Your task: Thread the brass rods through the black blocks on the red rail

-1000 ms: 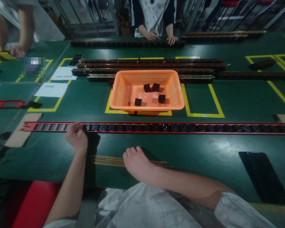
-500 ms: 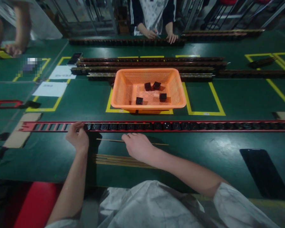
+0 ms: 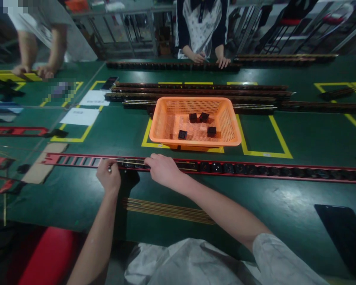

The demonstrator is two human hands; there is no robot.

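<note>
A long red slotted rail lies across the table, filled with a row of black square blocks from its middle rightward; its left slots hold no blocks. Two thin brass-coloured rods lie lengthwise over the blocks. My left hand is closed in a pinch at the rods' left ends, by the first blocks. Farther right, my right hand pinches a thin rod from above, over the rail; its fingertips partly hide the rod. Nearer to me lies a bundle of similar thin rods on the green table.
Behind the rail stands an orange basket with several black blocks. Long dark assembled strips lie behind it. A black phone-like slab rests at right. Cardboard supports the rail's left end. Two co-workers' hands are across the table.
My right hand has carried its thin rod from the table in front of the rail up onto the blocks. My left hand stays pinched at the rail. The camera view has shifted.
</note>
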